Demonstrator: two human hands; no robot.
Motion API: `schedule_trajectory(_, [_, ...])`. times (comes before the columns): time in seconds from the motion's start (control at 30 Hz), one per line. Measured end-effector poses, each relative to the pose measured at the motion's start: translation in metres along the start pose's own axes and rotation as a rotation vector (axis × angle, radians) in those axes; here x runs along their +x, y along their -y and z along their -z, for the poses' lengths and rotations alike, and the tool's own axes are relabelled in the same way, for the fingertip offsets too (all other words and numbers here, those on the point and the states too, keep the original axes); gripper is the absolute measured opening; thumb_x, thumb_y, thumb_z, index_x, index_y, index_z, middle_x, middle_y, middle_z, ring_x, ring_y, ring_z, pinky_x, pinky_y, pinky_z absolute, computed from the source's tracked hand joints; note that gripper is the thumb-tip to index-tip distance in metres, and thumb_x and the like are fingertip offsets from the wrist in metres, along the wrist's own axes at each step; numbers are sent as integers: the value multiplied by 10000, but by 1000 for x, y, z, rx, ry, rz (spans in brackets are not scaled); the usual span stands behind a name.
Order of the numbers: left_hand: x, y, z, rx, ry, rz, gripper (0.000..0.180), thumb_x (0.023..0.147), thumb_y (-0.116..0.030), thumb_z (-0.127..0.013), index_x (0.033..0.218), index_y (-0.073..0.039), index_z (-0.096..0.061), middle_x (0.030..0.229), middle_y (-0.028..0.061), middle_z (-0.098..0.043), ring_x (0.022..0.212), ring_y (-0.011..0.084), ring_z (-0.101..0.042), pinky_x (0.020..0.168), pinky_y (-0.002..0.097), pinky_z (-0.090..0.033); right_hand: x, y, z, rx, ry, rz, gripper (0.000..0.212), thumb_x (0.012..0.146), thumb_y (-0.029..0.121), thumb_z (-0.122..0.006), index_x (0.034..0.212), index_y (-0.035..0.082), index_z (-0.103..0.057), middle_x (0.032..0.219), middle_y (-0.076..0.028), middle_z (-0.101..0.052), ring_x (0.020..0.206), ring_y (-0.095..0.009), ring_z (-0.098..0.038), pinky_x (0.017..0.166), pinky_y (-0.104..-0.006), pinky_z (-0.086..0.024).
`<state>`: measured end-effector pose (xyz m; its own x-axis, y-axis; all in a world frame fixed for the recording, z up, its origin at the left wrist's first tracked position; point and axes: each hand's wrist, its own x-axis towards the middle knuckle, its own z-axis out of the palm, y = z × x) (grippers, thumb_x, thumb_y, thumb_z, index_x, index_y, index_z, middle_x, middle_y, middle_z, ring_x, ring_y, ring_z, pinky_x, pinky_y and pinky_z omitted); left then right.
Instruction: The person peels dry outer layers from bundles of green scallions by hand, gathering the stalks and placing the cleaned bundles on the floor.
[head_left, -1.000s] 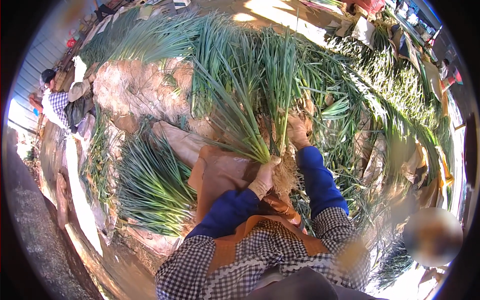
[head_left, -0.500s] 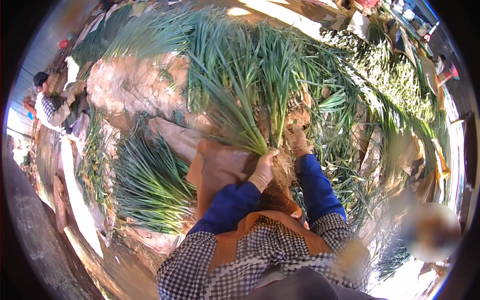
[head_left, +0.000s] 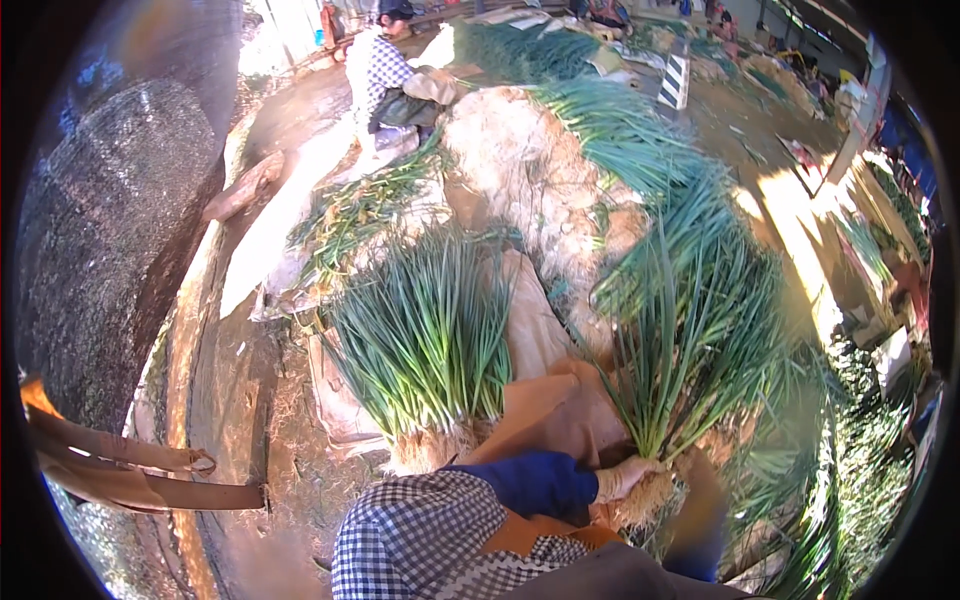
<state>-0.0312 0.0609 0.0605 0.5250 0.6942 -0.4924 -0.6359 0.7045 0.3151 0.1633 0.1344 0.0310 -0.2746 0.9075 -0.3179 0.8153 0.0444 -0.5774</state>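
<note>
My left hand (head_left: 634,477), in a tan glove, is closed around the base of a bunch of green onions (head_left: 655,395). Their long leaves fan up and away from me, and pale stringy roots (head_left: 645,502) hang below the grip. Close beside the bunch, on its right, is my right hand (head_left: 698,476); it is blurred, and its fingers cannot be made out. A brown apron (head_left: 550,410) spreads over my lap under the left forearm. To the left stands a thick bundle of green onions (head_left: 425,345), roots toward me.
A large pile with pale roots showing (head_left: 510,140) lies ahead, edged by green leaves (head_left: 625,135). Another person (head_left: 385,85) crouches at the far left. A dark rock-like mass (head_left: 130,220) and a log (head_left: 245,187) are at left; loose greens (head_left: 820,520) lie at right.
The view has swung left, bringing the left bundle and the other person nearer the middle. My left hand keeps its hold on the bunch; my right hand has become blurred.
</note>
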Motion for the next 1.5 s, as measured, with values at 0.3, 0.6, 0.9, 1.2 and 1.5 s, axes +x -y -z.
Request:
schedule_trajectory(0.3, [28,19,28,96,-18,-218,155,797,-133,-562,881,-14,-615,772,43,-611,678,131,-559,642,265,-450,-97,79,-23,-314,-444,347,199,811,215,-533,676,68,-545,650,-149,-555,594,-336,-550,547,-415,-445])
schedule_trajectory(0.6, [20,-7,21,-284,112,245,350,793,-221,-536,1038,28,-553,972,154,-615,879,297,-596,806,419,-482,-252,-39,5,-534,-147,-72,253,825,321,-533,912,102,-626,755,-108,-629,742,-308,-603,600,-420,-473])
schedule_trajectory(0.9, [42,5,40,-144,215,194,374,787,-104,-524,1130,41,-505,1068,179,-585,954,320,-580,860,458,-466,-29,-12,-43,548,-436,-421,461,859,445,-495,1144,87,-550,885,-108,-642,762,-224,-616,682,-311,-467])
schedule_trajectory(1.2, [-14,-23,37,-51,87,164,165,806,-103,-545,947,-18,-560,850,106,-619,744,257,-618,692,408,-528,-40,114,5,1869,-354,-211,529,914,480,-364,1246,82,-467,1000,-119,-565,809,-145,-555,687,-264,-509])
schedule_trajectory(1.5, [-2,15,25,403,-120,-176,249,740,-1,-658,979,15,-591,872,34,-602,739,116,-551,679,241,-449,-29,79,-60,-31,-784,-371,238,874,286,-467,899,110,-625,749,-137,-619,642,-333,-588,573,-400,-469])
